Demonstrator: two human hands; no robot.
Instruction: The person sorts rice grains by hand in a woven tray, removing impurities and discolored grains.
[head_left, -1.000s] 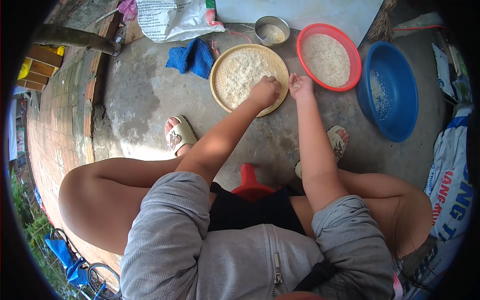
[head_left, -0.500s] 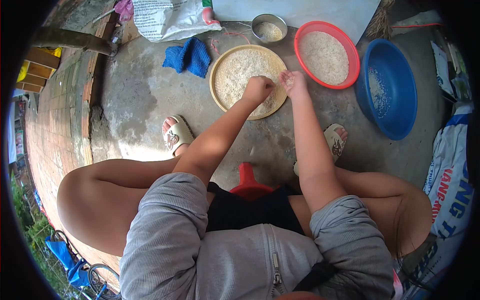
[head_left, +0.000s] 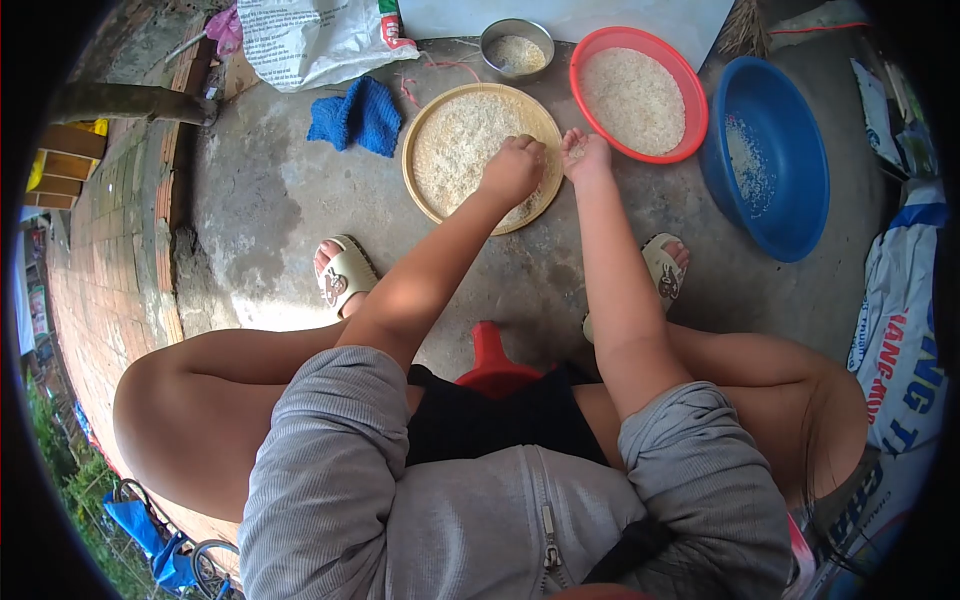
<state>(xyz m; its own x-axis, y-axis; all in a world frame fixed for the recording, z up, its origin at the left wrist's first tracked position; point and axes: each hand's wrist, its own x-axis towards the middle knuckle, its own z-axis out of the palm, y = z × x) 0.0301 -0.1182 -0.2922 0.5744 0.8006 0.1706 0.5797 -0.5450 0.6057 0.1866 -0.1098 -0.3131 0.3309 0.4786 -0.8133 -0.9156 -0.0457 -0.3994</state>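
A round woven tray [head_left: 411,165] of pale grains lies on the ground ahead of me. Over its right half is my left hand [head_left: 515,168], back upward and fingers curled together; whatever they pinch is hidden. My right hand [head_left: 588,157] is cupped palm up at the tray's right edge, with a few pale grains [head_left: 577,151] in it. The fingertips of both hands are close but apart. Right of the tray, a red basin [head_left: 700,120] holds many white grains. Behind it stands a small metal bowl [head_left: 488,50] with some grains.
A blue basin [head_left: 795,165] with scattered grains stands at the right. A blue cloth [head_left: 358,117] lies left of the tray. Printed sacks are at the back [head_left: 310,40] and far right [head_left: 900,350]. My sandalled feet and a red plastic seat [head_left: 488,350] are nearer.
The whole view has shifted slightly. Relative to the tray, my left hand's fingertips have moved a little right and farther from me. My right hand stays cupped and sits slightly farther right of the tray.
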